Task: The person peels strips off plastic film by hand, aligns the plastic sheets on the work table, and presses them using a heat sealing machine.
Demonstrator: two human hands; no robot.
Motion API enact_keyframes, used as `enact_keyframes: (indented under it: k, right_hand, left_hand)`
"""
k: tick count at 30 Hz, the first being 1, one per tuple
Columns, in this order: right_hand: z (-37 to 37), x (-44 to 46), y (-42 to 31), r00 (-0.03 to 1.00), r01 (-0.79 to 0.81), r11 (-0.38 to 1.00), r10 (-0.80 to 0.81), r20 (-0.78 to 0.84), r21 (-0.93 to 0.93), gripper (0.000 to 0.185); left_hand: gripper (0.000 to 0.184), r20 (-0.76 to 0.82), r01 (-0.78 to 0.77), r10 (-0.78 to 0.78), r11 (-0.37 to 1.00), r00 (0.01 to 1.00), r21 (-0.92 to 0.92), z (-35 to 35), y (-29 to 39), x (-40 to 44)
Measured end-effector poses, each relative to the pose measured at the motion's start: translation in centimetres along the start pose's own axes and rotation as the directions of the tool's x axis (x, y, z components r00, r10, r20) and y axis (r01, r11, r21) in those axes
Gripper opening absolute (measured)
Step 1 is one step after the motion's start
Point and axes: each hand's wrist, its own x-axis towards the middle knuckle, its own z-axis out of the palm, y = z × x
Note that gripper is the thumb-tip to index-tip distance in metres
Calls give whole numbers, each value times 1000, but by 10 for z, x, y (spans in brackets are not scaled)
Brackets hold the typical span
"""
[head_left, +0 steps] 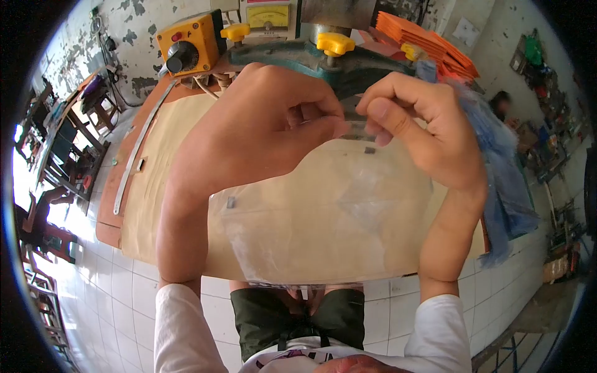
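Both hands are raised over the far part of a brown-paper-covered table, close together but apart. My left hand has its thumb and fingers pinched; whatever is between the tips is too small to make out. My right hand is also closed, thumb against curled fingers, with a tiny dark speck near its fingertips. Beneath them a clear plastic sheet lies on the paper, with a small dark piece at its left and another dark piece near the far edge.
Behind the hands stands a green metal machine base with yellow knobs. An orange control box is at the back left. Orange sheets are stacked back right, above bluish plastic. A metal ruler lies along the left edge.
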Motion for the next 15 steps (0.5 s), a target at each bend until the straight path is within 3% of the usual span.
enact_keyframes:
  k: [6, 8, 10, 12, 15]
  right_hand:
    - [-2, 0, 4, 980, 198, 980, -198, 23, -21, 11]
    - [-7, -3, -4, 991, 126, 992, -125, 55, -10, 14]
    - [-10, -6, -6, 996, 51, 999, -51, 80, -1, 17]
    - [-11, -6, -6, 972, 223, 970, -214, 97, -94, 17]
    - [-10, -5, -6, 968, 244, 969, -239, 77, -51, 19]
  left_hand:
    - [11, -9, 40, -40, 996, 999, -79, -3, 5, -5]
    - [11, -36, -50, 49, 998, 998, -38, -3, 8, -5]
    - [10, -22, -33, 32, 998, 999, -56, -1, 8, -5]
    - [10, -12, -17, 17, 997, 1000, -71, -1, 7, -3]
    - [10, -26, -31, 29, 998, 999, -59, -2, 5, -4]
